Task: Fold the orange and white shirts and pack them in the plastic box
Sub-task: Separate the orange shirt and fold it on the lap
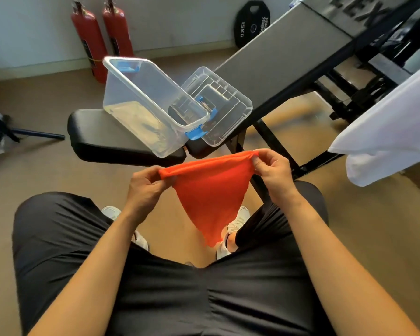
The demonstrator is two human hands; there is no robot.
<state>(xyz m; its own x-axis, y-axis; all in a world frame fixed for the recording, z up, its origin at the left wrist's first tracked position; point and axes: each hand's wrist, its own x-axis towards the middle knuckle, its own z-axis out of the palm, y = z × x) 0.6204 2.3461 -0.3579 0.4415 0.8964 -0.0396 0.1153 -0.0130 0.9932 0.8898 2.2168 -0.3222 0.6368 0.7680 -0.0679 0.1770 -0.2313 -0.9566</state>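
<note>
below "15 kg" plate [251, 23], left hand [147, 187], right hand [274, 170], both tight on orange shirt [211, 190]

Two shirts are showing: one orange shirt [209, 190] and one white shirt [386, 132]. Two hands are appearing, one left hand [146, 187] and one right hand [274, 170]. One clear plastic box [121, 93] and one separate lid [230, 112] are sitting on the surface [92, 127]. Two red fire extinguishers [89, 40] are standing behind, one black weight plate [251, 23] is leaning nearby, and two white shoes [239, 220] are showing below.
</note>
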